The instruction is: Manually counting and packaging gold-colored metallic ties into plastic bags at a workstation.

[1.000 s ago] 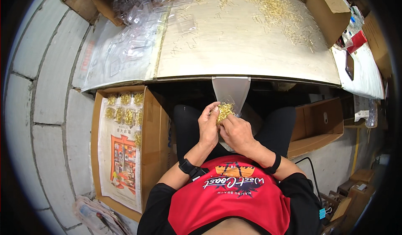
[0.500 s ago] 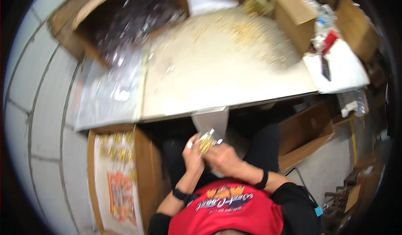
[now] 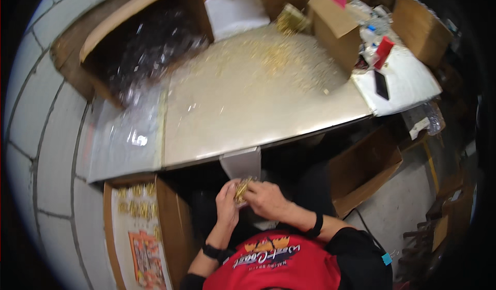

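Note:
My left hand [image 3: 227,206] and my right hand [image 3: 266,199] meet over my lap, just below the table's front edge. Together they pinch a small clear bag of gold-coloured pieces [image 3: 242,188], each hand closed on one side of it. A strip of clear plastic film [image 3: 241,162] hangs from the table edge right above the bag. Many loose gold pieces [image 3: 274,57] lie scattered on the pale tabletop [image 3: 248,114] farther away.
An open cardboard box of clear bags [image 3: 144,42] stands at the far left of the table. More cardboard boxes [image 3: 338,29] crowd the far right. A floor box with filled gold packets [image 3: 135,199] is at my left, another open box [image 3: 364,171] at my right.
The view has swung and tilted, so the table now looks skewed. My hands stay together on the bag and have shifted slightly lower toward my lap.

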